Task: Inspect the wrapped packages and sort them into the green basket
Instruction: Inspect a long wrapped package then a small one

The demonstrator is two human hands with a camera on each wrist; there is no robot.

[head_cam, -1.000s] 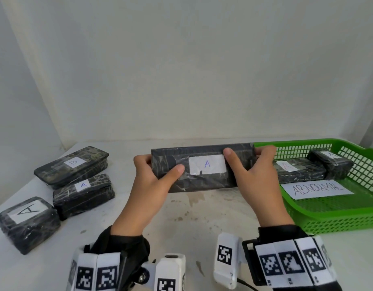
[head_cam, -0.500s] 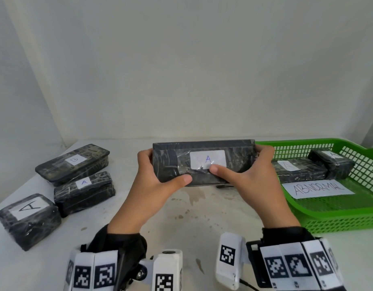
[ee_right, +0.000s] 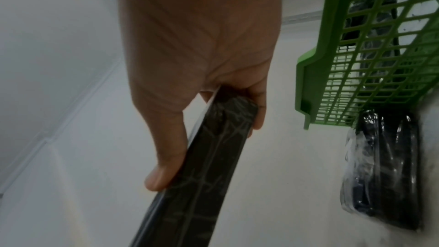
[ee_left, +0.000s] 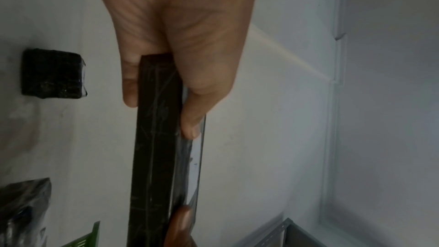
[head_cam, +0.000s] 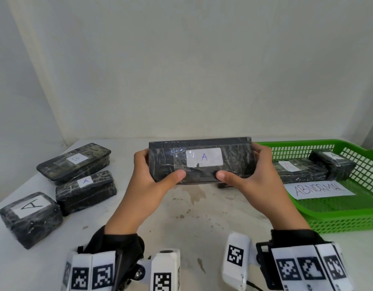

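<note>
Both hands, left hand (head_cam: 152,181) and right hand (head_cam: 255,181), pinch the ends of the box (head_cam: 200,160) at center frame. Its shiny wrap may slip, so the box could drop before reaching the basket (head_cam: 349,217) at right.

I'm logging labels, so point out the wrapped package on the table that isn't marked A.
It is the flat package farthest back on the left of the table: its white label reads B, while the two packages nearer the camera both read A.
</note>
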